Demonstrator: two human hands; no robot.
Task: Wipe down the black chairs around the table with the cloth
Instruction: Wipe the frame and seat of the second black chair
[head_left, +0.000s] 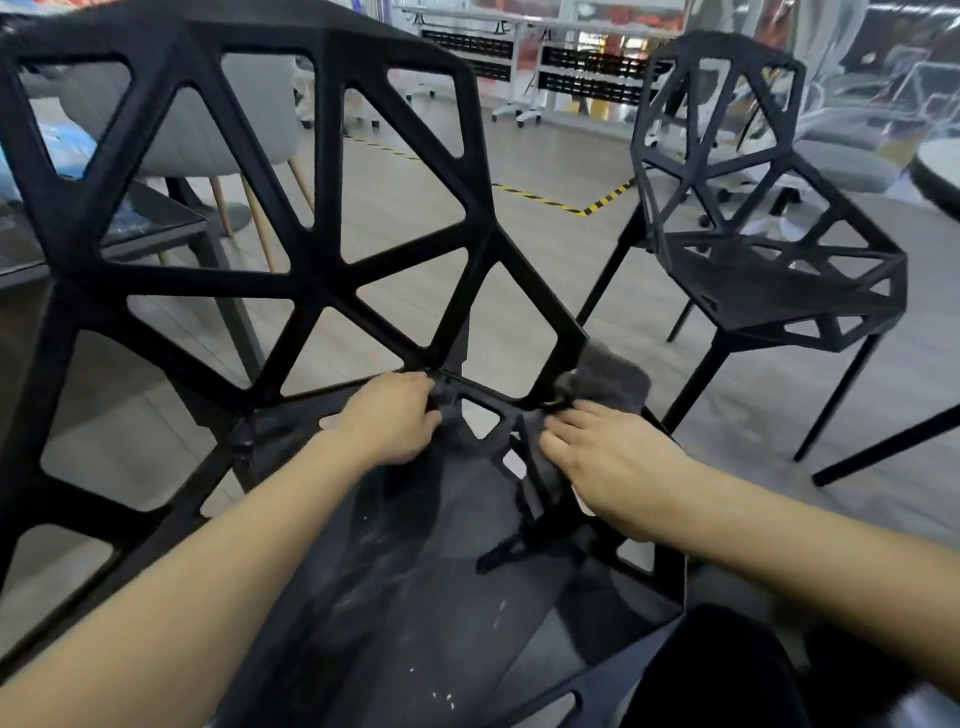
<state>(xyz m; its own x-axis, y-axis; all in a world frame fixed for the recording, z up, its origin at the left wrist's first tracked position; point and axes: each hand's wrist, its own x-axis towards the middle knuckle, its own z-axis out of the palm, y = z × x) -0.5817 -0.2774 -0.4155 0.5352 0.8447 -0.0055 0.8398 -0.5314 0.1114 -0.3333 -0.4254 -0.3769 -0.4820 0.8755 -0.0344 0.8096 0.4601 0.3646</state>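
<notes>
Both bare forearms reached forward over the near black plastic lattice chair, whose seat showed pale dust specks. Left hand had its grip curled around a strut junction at the foot of the backrest, steadying the frame. Right hand lay flat, fingers together, pressing the dark grey terry cloth against the seat's right rear corner; part of the cloth bunched up beyond the fingertips, and whether any was pinched underneath could not be told. Cloth judged soft, light, limp, likely to snag in the triangular openings; best kept wadded under the palm. Chair judged stiff, fairly light, prone to sliding on the smooth floor, so a hold on a thick strut seemed sound. Second black lattice chair stood well apart to the right, untouched. Dark glass-topped surface sat behind the backrest at left, a grey upholstered chair beyond it. Many struts crowded the wiping path.
</notes>
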